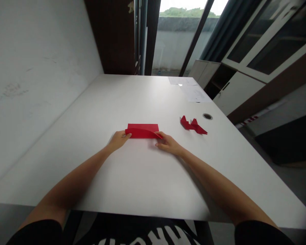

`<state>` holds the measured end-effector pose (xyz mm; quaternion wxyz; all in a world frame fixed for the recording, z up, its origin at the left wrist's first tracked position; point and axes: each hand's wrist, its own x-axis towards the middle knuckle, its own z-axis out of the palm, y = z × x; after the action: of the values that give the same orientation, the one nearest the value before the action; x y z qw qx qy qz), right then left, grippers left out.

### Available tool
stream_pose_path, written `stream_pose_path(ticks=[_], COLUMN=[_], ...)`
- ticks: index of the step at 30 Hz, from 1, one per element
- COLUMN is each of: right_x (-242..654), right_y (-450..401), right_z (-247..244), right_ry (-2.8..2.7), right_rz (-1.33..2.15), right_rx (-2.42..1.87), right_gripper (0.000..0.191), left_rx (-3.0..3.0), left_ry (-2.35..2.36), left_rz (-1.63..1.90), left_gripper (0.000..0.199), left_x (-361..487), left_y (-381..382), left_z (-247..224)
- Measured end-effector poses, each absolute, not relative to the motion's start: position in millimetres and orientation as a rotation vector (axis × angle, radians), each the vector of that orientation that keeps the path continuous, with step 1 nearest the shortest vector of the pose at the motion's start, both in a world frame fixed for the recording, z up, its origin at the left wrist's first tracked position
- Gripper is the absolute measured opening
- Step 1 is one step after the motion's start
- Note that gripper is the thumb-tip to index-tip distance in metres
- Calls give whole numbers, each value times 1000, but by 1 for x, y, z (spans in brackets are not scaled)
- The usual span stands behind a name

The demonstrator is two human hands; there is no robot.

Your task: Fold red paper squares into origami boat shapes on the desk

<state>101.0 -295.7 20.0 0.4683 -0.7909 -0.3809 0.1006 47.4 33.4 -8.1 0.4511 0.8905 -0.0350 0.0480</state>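
A sheet of red paper lies on the white table, its near part folded up and over in a curved flap. At the flap's left end, my left hand pinches the paper between thumb and fingers. My right hand has its fingers at the right end, where the flap's corner curls; its thumb sits a little apart, below the edge. To the right of my right hand rest two folded red paper figures with pointed tips, touching or nearly touching each other.
The white table meets a white wall on the left. White paper sheets lie at the far right corner, and a round cable hole sits near the right edge. Cabinets stand beyond that edge, with a glass door behind.
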Motion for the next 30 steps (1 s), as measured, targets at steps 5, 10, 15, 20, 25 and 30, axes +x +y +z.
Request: stream_pose_path(ticks=[5,10,15,20,25,30], right_x=[81,74,70,71,73,75], right_y=[-302,-299,-297,-296,-293,-295], right_z=[13,7,9,6,-1,-3], right_ry=[-664,-487,-472,-528,-557,-593], right_rz=[107,54,44,-56,-160,-183], right_rx=[-2059,-2107,-2171,-2206,-2264,-2327], right_gripper=[27,38,35,30,28,28], left_rx=[2142,2225,2253,2307,2336,2314], left_ry=[-63,9,27,29,72,67], left_rz=[78,50,89,135,181,193], left_gripper=[38,36,39,33,28,27], left_x=[35,22,16,14,14,12], left_y=[13,-1,-5,-7,-10,-14], left_z=[-6,4,10,14,15,17])
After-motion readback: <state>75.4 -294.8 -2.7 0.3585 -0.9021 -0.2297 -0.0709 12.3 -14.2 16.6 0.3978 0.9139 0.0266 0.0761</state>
